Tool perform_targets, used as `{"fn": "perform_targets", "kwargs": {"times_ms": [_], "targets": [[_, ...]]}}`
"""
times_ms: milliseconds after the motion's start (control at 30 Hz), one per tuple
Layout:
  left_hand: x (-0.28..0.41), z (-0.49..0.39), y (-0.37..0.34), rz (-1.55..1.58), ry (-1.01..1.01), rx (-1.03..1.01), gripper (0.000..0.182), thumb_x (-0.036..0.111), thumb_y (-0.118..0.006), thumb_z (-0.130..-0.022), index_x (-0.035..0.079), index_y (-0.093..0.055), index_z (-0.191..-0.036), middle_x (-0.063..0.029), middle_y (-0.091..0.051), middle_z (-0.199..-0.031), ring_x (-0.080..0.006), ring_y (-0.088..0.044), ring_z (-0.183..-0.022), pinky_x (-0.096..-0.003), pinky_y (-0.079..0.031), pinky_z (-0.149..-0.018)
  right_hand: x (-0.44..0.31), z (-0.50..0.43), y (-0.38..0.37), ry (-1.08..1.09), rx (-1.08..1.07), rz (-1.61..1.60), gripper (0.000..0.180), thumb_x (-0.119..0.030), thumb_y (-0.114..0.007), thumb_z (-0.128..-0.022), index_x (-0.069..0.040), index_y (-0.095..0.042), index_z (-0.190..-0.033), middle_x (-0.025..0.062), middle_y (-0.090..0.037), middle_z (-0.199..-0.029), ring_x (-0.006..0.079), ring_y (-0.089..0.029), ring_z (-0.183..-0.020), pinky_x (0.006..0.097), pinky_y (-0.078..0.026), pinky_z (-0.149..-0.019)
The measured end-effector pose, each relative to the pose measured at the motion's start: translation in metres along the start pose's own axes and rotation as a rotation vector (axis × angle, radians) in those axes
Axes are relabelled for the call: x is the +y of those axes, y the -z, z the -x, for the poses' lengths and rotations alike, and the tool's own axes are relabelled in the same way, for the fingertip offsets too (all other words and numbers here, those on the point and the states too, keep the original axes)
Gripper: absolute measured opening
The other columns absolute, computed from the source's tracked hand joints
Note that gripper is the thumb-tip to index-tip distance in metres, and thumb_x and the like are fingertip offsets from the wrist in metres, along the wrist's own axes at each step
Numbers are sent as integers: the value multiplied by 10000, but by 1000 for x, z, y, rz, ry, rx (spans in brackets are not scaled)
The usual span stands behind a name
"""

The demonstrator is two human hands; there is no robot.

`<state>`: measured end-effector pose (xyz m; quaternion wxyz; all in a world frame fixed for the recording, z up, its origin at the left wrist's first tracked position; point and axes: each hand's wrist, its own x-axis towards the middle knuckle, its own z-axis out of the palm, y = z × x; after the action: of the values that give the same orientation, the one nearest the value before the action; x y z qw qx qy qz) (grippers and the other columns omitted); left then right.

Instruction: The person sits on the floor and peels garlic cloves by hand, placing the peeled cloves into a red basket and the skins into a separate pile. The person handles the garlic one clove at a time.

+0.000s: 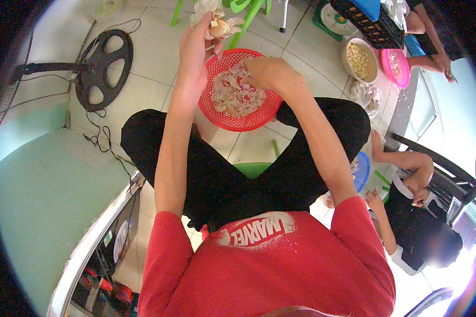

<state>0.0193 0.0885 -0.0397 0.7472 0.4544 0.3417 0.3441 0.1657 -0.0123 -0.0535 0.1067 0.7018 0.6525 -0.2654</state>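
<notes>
My left hand (200, 49) is raised at the top centre, holding a garlic bulb (218, 27) with loose, papery skin spreading around it. Below and to the right of it, a red perforated plastic basket (240, 125) sits in front of my knees. Thin, pale garlic skins (234, 95) are heaped inside the basket. My right hand (271, 73) reaches over the basket's upper right part, its fingertips down at the skins. Whether those fingers grip anything is hidden.
A bowl of peeled garlic cloves (357, 61), a pink basin (394, 68), a scale (335, 20) and a black crate (369, 23) stand upper right. A co-worker (412, 206) sits at right near a blue basket (361, 172); another is upper right. A black fan base (105, 69) and cables lie left.
</notes>
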Motion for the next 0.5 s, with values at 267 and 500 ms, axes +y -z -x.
{"fn": "perform_targets", "kwargs": {"times_ms": [267, 500], "targets": [[3, 1, 4, -11, -23, 15, 337, 396, -542, -1022, 76, -617, -1099, -28, -617, -900, -118, -474, -626, -308, -412, -627, -1, -15, -7, 21, -155, 5, 487, -371, -649, -937, -144, -579, -1362, 174, -714, -1149, 360, -682, -1073, 494, -546, -897], [3, 0, 6, 9, -27, 17, 331, 393, -554, -1016, 81, -620, -1102, -29, -618, -903, -122, -477, -626, -306, -413, -624, 0, -7, 5, 67, -88, -63, 443, -365, -634, -948, -172, -605, -1346, 177, -714, -1139, 370, -684, -1055, 490, -542, -897]]}}
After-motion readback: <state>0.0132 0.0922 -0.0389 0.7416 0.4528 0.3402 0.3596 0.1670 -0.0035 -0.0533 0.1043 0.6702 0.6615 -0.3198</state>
